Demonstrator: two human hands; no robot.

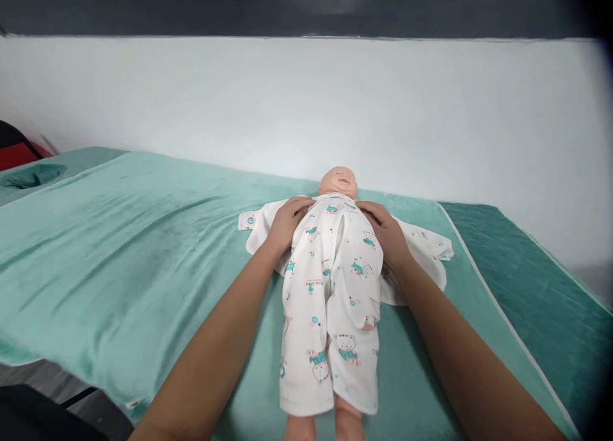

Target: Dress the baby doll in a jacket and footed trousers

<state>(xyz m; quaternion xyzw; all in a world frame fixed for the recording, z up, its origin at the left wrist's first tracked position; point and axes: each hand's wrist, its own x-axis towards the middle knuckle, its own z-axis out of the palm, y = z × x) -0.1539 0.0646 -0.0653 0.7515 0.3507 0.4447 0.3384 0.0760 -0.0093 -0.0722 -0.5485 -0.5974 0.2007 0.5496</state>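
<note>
A baby doll (pixel 338 180) lies on its back on a teal blanket (pixel 143 249), head away from me. White printed trousers (pixel 330 313) cover its body up to the chest, and a white printed top (pixel 426 246) lies spread flat under it. My left hand (pixel 286 223) rests on the doll's left side near the shoulder, fingers curled over the waistband edge. On the other side, my right hand (pixel 385 231) grips the waistband in the same way. The doll's bare feet (pixel 330 425) stick out at the bottom.
The bed runs along a white wall (pixel 335 109). A darker green cover (pixel 536 281) shows at the right. A red and black object (pixel 14 150) sits at the far left, beside a dark teal item (pixel 31 175). The bed edge drops off at lower left.
</note>
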